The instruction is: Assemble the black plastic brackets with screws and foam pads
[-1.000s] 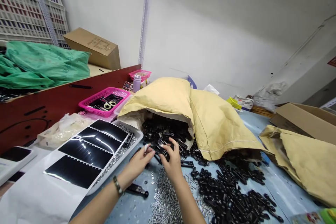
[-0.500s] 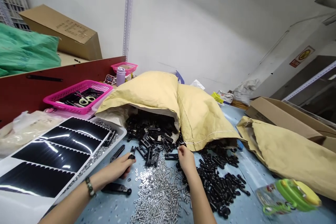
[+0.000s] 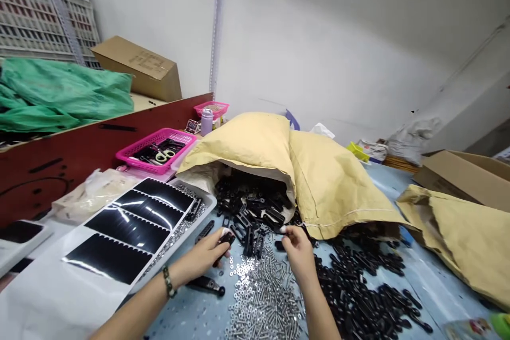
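Observation:
My left hand [image 3: 205, 256], with a beaded bracelet on its wrist, is closed around a black plastic part [image 3: 226, 239]. To its right, my right hand [image 3: 298, 249] has thumb and forefinger pinched together; something whitish shows at the fingertips, too small to name. Between and below the hands lies a pile of silver screws [image 3: 271, 292] and small nuts or washers [image 3: 242, 279]. Slotted black parts [image 3: 251, 241] spill from a yellow paper sack [image 3: 247, 138] just beyond the hands. Under my left wrist rests a longer black piece [image 3: 207, 284] with a round knob.
A second paper sack [image 3: 334, 186] spills black knobbed parts [image 3: 366, 287] at right. On the left are a white tray [image 3: 211, 203] of small metal pieces, black scalloped sheets [image 3: 111, 255] and a pink basket [image 3: 137, 162] with scissors. A green-lidded bottle [image 3: 500, 324] stands lower right.
The view has turned left, so everything sits further right in the picture. My left hand has turned, showing more of its black part. My right hand stays pinched near the sack's mouth.

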`<state>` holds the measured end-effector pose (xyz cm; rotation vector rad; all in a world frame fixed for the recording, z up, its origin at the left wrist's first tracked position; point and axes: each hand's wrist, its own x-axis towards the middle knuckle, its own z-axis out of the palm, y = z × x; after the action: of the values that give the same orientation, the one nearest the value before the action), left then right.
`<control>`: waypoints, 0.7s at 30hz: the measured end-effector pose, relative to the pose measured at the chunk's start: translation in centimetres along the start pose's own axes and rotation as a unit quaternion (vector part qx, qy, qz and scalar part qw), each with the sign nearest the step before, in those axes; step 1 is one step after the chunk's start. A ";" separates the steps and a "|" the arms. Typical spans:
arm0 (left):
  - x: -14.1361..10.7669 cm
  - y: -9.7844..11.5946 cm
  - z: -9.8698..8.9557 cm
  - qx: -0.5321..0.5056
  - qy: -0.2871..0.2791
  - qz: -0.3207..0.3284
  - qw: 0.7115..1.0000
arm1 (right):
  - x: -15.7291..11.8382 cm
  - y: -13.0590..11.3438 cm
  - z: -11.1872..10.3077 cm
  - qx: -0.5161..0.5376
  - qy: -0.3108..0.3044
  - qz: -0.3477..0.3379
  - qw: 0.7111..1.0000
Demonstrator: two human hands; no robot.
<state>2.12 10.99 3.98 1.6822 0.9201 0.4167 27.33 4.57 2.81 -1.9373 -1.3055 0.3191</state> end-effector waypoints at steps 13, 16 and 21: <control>-3.3 1.9 0.1 0.197 0.070 0.163 0.964 | -4.6 -9.1 1.7 0.209 -0.143 -0.175 0.952; -3.6 2.3 -0.5 0.234 0.053 0.184 0.953 | -4.9 -9.1 1.4 0.206 -0.139 -0.211 0.945; -3.5 1.2 -1.1 0.312 0.053 0.103 0.943 | -5.6 -6.8 3.5 0.160 -0.172 -0.106 0.966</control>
<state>-0.42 8.97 6.11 2.3683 1.0248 0.3783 18.14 2.54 4.16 -1.4992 -1.5576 0.7355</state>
